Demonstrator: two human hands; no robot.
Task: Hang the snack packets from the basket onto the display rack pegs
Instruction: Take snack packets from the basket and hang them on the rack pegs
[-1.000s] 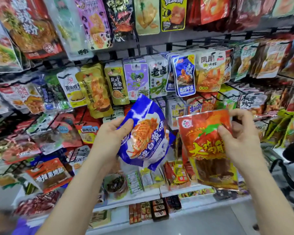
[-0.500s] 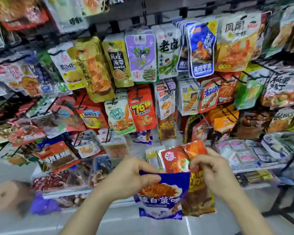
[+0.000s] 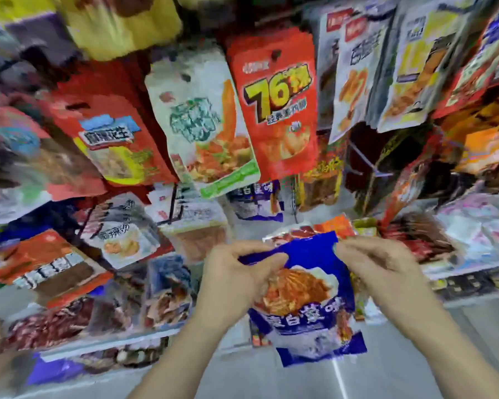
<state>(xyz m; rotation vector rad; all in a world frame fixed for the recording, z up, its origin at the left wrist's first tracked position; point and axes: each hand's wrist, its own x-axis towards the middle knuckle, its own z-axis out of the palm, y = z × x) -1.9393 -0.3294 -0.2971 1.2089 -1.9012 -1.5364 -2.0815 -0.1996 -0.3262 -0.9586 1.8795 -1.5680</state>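
Two packets are in hand low and right of centre: the left hand (image 3: pixel 239 279) and right hand (image 3: pixel 386 272) both pinch the top edge of a blue packet (image 3: pixel 308 306), an orange packet (image 3: pixel 336 226) behind it. Neither hangs yet, though the display rack (image 3: pixel 366 165) above is mostly full; no basket shows.

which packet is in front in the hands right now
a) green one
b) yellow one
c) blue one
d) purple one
c) the blue packet faces the camera, its top edge pinched by the left hand and right hand, with a red packet peeking out behind it.
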